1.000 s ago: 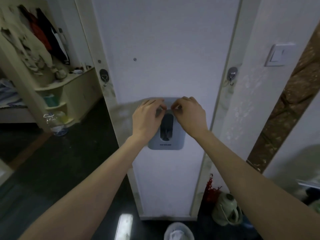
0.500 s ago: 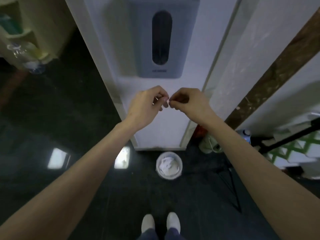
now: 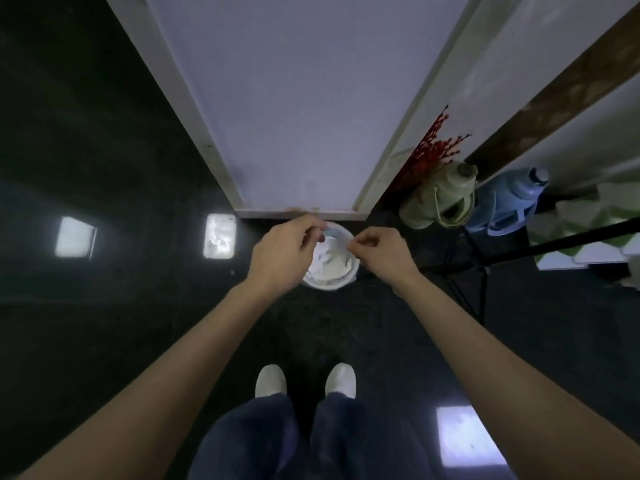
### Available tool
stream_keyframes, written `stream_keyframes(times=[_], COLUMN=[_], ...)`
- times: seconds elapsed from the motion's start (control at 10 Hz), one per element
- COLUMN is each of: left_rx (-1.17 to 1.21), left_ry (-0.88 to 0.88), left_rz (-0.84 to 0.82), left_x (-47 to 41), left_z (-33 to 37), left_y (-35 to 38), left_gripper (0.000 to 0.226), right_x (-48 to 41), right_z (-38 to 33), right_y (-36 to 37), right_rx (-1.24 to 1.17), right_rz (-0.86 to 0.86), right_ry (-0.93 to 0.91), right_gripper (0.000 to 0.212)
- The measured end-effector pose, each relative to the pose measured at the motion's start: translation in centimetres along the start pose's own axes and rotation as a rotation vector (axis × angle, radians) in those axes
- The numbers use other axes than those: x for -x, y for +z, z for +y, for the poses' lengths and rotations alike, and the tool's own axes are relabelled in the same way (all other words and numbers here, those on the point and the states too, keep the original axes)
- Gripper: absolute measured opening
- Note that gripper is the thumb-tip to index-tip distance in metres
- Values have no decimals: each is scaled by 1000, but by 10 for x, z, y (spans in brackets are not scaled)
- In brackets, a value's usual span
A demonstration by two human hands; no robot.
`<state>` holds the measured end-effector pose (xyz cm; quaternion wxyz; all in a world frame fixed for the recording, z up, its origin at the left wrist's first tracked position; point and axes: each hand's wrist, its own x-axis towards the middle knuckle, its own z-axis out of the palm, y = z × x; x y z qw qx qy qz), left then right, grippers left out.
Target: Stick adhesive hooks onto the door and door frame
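Both hands held over white waste bin [image 3: 330, 268] at door [image 3: 298, 98] foot — likely discarding peeled backing. Left hand [image 3: 284, 254] pinched on small bluish-white scrap [image 3: 331, 232]; right hand [image 3: 377, 252] pinched shut, contents indiscernible. No hooks visible — door bare here.

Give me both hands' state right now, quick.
Left hand: fingers pinched on a small pale scrap, above the white bin.
Right hand: fingertips pinched shut; whether they hold anything cannot be told.
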<state>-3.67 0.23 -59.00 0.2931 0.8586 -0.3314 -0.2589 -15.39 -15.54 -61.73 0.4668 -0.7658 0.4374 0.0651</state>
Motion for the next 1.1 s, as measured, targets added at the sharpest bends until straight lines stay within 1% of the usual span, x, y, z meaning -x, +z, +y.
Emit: stream_keyframes(times=[0.1, 0.2, 0.3, 0.4, 0.5, 0.6, 0.8, 0.9, 1.0, 1.1], left_rx=[131, 269, 397, 487, 550, 567, 602, 604, 648, 699], left_ry=[-71, -109, -156, -200, -208, -219, -222, -260, -313, -385], left_rz=[9, 88, 189, 202, 195, 188, 194, 198, 199, 238], left_x=[-20, -38, -53, -64, -71, -75, -67, -54, -41, -30], left_z=[-58, -109, -153, -189, -212, -220, -214, -207, -195, -170], left_y=[60, 117, 164, 201, 222, 227, 220, 213, 197, 169], left_gripper=[23, 23, 25, 25, 27, 28, 27, 27, 27, 28], right_x=[-58, -109, -156, -197, -225, -241, -240, -227, -211, -184], right_z=[69, 130, 172, 204, 225, 236, 242, 233, 221, 201], right_y=[51, 97, 133, 167, 197, 216, 220, 210, 191, 162], right_rx=[149, 341, 436, 481, 559, 691, 934, 975, 923, 756], right_rz=[21, 26, 12, -28, -76, -105, -101, -85, -43, 28], right_ry=[105, 126, 112, 114, 112, 80, 30, 31, 72, 107], right_gripper=[13, 13, 15, 17, 18, 20, 23, 23, 25, 28])
